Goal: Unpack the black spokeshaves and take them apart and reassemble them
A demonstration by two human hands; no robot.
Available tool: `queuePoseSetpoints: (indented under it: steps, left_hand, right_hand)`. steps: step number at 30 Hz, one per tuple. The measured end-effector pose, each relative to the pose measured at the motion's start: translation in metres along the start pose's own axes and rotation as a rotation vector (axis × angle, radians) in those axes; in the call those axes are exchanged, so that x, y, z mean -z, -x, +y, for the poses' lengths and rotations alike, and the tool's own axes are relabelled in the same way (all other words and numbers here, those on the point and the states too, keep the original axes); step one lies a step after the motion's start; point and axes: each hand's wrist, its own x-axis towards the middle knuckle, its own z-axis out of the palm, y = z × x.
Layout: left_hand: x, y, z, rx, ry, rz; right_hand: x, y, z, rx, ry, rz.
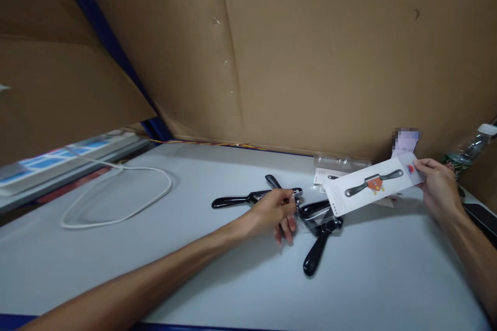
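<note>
My left hand [277,212] pinches a clear plastic bag [315,195] by its left end, above the middle of the table. In my right hand [438,186] is a white printed card [370,186], gripped at its right end between thumb and fingers. A two-handled tool is pictured on the card. Its left end meets the bag; whether it sits inside I cannot tell. Black spokeshaves lie below and around my left hand, one with its handle [233,201] pointing left, another with its handle [316,253] toward me. My left hand and the bag partly cover them.
More white cards [322,176] lie behind the held one, near a clear plastic container [341,162]. A capped bottle [469,147] stands at the right. On the left, a white cable [116,225] loops over the table beside a power strip [70,158]. A cardboard wall [310,62] closes the back.
</note>
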Motion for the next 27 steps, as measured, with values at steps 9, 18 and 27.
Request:
queuePoseSetpoints:
  steps: [9,18,27]
  left_hand:
    - [-0.002,0.004,0.006,-0.014,-0.155,0.013]
    - [0.010,0.006,0.009,-0.143,-0.129,-0.031]
    - [0.032,0.016,0.032,-0.059,-0.004,-0.291]
  right_hand:
    - [0.005,-0.004,0.003,-0.103,0.085,-0.103]
    - [-0.006,0.012,0.002,-0.081,0.018,-0.138]
    - [0.002,0.004,-0.011,-0.064,-0.047,-0.100]
